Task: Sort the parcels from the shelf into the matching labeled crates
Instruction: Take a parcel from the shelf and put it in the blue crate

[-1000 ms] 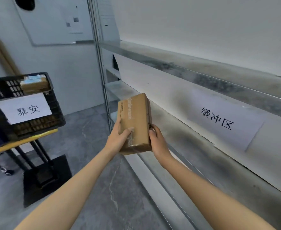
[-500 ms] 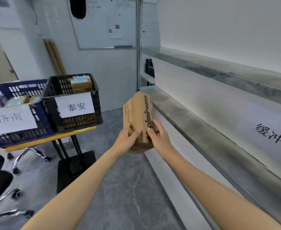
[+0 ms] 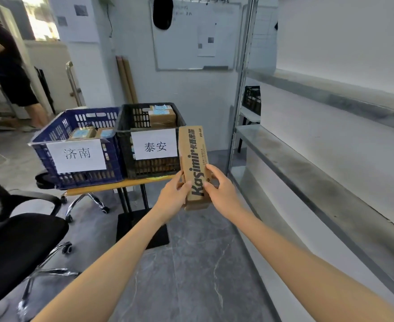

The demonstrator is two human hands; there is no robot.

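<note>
I am holding the long brown box [image 3: 194,166] up near the black crate [image 3: 131,126] with my left hand [image 3: 173,198] and right hand [image 3: 221,191] squeezing its low end, and it looks stiff and light, so gripping its flat sides feels safe.

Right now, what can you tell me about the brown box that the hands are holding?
The box is long, narrow, plain brown cardboard, with black print running up its face: "Kasimir" and Chinese characters. It is nearly upright in the air, its lower end gripped by the left hand and the right hand. In view it overlaps the right edge of the black crate.
</note>
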